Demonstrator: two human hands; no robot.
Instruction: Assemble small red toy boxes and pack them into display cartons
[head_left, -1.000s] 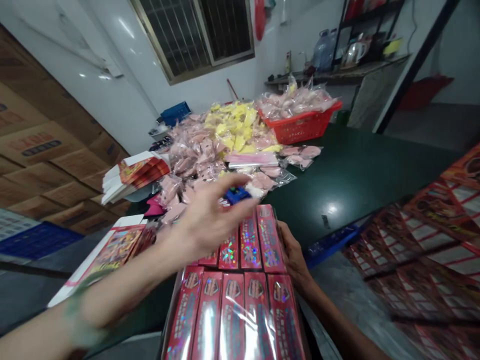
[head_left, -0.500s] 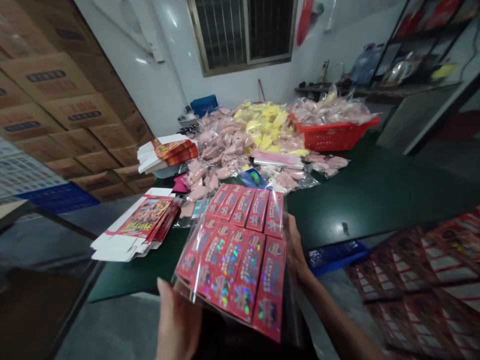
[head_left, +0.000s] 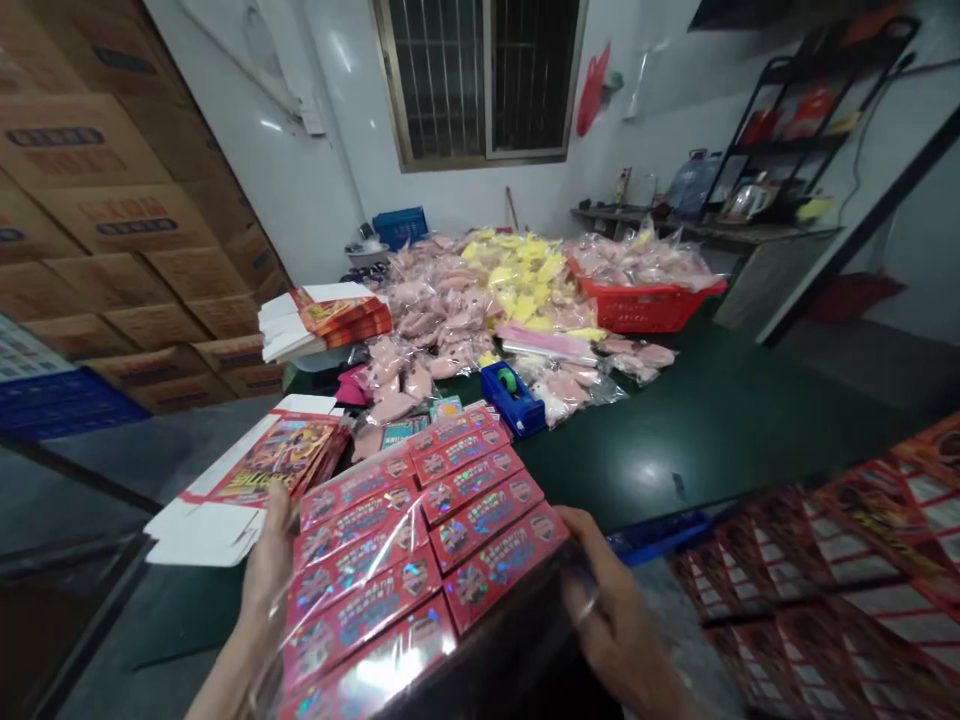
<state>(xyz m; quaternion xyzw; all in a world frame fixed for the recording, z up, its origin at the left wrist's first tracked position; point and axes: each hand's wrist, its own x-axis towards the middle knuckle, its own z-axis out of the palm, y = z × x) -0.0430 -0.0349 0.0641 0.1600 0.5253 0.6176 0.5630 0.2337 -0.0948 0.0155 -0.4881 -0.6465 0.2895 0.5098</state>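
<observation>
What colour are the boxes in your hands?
The boxes are red with shiny rainbow patches; the head view shows it best.

Right hand [head_left: 616,620] wears a ring [head_left: 589,606] (blurred).

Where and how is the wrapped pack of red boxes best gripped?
Probably by its two opposite edges, one hand from each side: the pack is wide, flat and film-wrapped, too broad for one hand. The left hand and right hand hold it that way.
</observation>
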